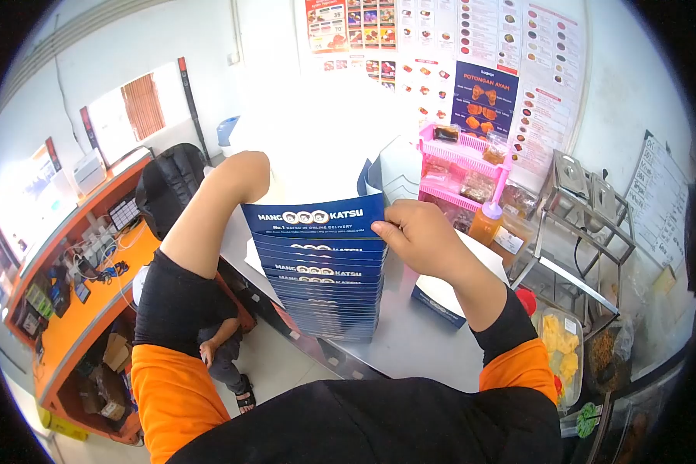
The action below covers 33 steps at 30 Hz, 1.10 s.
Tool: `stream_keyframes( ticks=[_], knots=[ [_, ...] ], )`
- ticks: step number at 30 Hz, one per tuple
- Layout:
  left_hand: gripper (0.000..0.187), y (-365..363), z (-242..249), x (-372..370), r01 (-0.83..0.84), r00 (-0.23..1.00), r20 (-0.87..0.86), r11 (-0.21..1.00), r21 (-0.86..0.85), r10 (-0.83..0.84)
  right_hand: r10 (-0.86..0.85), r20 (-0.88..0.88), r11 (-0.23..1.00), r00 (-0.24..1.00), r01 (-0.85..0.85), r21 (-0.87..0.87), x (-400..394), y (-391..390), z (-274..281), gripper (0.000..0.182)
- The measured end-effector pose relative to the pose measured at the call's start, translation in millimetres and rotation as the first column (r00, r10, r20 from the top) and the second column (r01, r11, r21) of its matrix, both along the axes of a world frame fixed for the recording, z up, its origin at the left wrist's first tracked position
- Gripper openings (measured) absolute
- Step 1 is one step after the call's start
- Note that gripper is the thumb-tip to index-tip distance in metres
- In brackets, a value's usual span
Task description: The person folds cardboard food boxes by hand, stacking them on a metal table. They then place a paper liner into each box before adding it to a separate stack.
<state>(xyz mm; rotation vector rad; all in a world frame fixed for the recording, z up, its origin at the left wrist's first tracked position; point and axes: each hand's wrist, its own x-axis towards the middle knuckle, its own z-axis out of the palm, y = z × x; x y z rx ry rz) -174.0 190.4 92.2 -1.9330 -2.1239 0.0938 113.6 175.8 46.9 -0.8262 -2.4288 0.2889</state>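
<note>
A tall nested stack of blue and white paper food boxes (pixel 321 290) stands on the metal counter in front of me, printed "Mang Katsu". At its top is an open food box (pixel 309 219) with a white inside that is washed out by glare. My right hand (pixel 416 232) pinches this top box at its right front corner, thumb on the printed side. My left hand (pixel 249 172) is bent over the box's left side; its fingers are lost in the glare. Another blue and white box (pixel 441 298) lies on the counter to the right, partly behind my right forearm.
Behind the stack is a pink rack (pixel 464 166) with packets, and an orange sauce bottle (pixel 485 223) stands before it. A metal frame with lidded pans (pixel 576 182) and a tray of yellow food (pixel 562 348) are on the right. At lower left, a person's foot (pixel 244 398) shows.
</note>
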Motion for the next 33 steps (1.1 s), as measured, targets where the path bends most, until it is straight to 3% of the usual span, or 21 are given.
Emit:
stream_keyframes(
  ticks=[6, 9, 13, 16, 17, 23, 27, 29, 33],
  knots=[
    [0.027, -5, 0, -1, -0.005, 1.000, -0.011, 0.999, -0.036, 0.005, 0.039, 0.032, 0.999, 0.999, -0.040, 0.020, 0, -5, -1, 0.033],
    [0.028, -10, 2, 4, 0.015, 1.000, 0.019, 0.998, -0.068, -0.013, 0.066, -0.082, 0.997, 0.994, -0.068, -0.026, 3, -4, -11, 0.035],
    [0.030, -20, 3, 15, -0.007, 0.996, 0.092, 0.999, -0.049, 0.012, 0.102, -0.508, 0.983, 0.855, -0.009, 0.181, -6, 4, -14, 0.040],
    [0.033, -25, 4, 22, -0.029, 0.995, 0.098, 0.997, -0.076, 0.036, 0.185, -0.463, 0.973, 0.867, -0.095, 0.210, -26, 24, -23, 0.040],
    [0.034, -25, 4, 22, -0.035, 0.995, 0.095, 0.996, -0.086, 0.043, 0.166, -0.459, 0.984, 0.873, -0.175, 0.024, -31, 27, -27, 0.033],
    [0.035, -20, -4, 12, -0.026, 0.988, 0.149, 0.994, -0.108, 0.042, 0.170, -0.441, 0.985, 0.881, -0.151, 0.079, -31, 22, -30, 0.023],
    [0.035, -20, -12, 9, 0.008, 0.994, 0.107, 0.993, -0.121, 0.005, 0.179, -0.418, 0.983, 0.891, -0.145, 0.113, -30, 17, -33, 0.021],
    [0.035, -23, -16, 7, 0.028, 0.998, 0.054, 0.991, -0.133, -0.021, 0.133, -0.422, 0.991, 0.897, -0.125, 0.047, -31, 14, -34, 0.020],
    [0.033, -22, -17, 4, 0.032, 0.987, 0.159, 0.995, -0.096, -0.017, 0.171, -0.454, 0.985, 0.874, -0.158, 0.066, -32, 17, -35, 0.018]
  ],
)
